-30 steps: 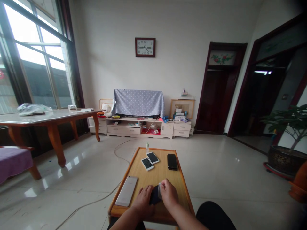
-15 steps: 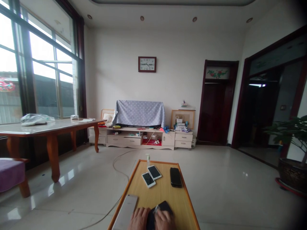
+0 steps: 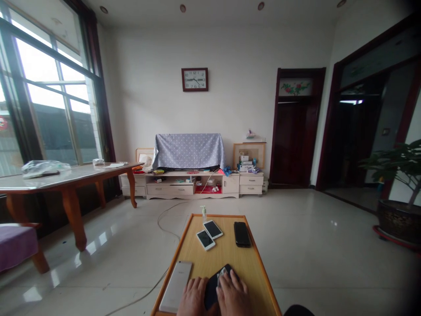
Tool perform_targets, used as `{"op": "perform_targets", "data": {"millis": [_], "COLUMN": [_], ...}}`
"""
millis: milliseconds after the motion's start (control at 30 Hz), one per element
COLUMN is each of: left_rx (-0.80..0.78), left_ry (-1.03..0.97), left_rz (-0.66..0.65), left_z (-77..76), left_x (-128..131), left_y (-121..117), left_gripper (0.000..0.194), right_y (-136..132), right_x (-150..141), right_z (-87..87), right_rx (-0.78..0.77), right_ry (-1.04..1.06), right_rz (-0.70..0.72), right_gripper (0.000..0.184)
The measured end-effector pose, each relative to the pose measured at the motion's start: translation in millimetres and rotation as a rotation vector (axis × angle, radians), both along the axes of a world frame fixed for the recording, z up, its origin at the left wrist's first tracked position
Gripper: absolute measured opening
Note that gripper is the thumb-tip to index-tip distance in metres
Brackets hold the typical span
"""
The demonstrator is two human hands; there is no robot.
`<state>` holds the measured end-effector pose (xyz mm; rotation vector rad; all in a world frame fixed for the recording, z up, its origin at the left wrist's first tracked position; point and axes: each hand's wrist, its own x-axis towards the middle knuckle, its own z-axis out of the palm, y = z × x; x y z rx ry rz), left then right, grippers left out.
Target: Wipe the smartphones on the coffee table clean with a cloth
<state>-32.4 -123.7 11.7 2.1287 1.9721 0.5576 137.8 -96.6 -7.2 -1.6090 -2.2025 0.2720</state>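
A dark phone [image 3: 215, 283] lies on the near end of a low wooden table [image 3: 226, 256]. My left hand [image 3: 194, 296] rests on its left edge with fingers curled against it. My right hand [image 3: 233, 293] presses a small pale wipe [image 3: 221, 273] onto the phone, fingers laid over it. A large silver phone [image 3: 176, 285] lies face down just left of my left hand. Further along the table lie two white phones [image 3: 209, 234], a black phone [image 3: 241, 234] and a small pump bottle [image 3: 204, 213].
A cable [image 3: 162, 221] trails over the shiny tiled floor left of the low table. A long wooden table [image 3: 66, 175] stands at the left by the window. A TV cabinet [image 3: 194, 182] lines the far wall. A potted plant [image 3: 399, 193] stands at the right.
The camera view rose, then dipped slightly. Both hands stayed on the dark phone, which went from lifted between them to lying flat on the table under the wipe.
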Motion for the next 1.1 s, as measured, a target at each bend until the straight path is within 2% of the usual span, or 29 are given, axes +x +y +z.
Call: {"op": "perform_targets", "data": {"millis": [100,167,400,600,733,833,1033,1100], "left_rx": [0.019,0.016,-0.044,-0.057,-0.075,-0.064,-0.089,-0.112], "left_ry": [-0.010,-0.005,0.046,0.074,0.112,0.123,0.116,0.124], "left_rz": [-0.006,-0.010,0.007,0.043,0.052,0.046,0.017,0.018], "left_z": [-4.8,-3.5,13.5,14.9,12.6,11.0,8.0,7.1], "left_x": [-1,0,10,13,15,15,10,9], "left_y": [2,2,-2,0,2,3,4,5], "left_gripper": [0.056,0.056,0.062,0.064,0.061,0.061,0.059,0.062], "right_y": [-7,-9,-4,-3,0,1,-7,-8], "right_x": [-10,-5,30,30,33,29,-3,-4], "right_z": [-11.4,-11.1,11.6,5.9,5.6,3.4,-20.2,-19.7], "right_rx": [0.001,0.033,0.031,0.029,0.029,0.045,0.024,0.007], "right_ry": [0.056,0.076,0.058,0.063,0.064,0.080,0.141,0.139], "right_rz": [0.092,0.102,-0.063,-0.041,-0.099,-0.108,0.015,0.060], "right_gripper": [0.040,0.037,0.042,0.044,0.045,0.044,0.036,0.036]}}
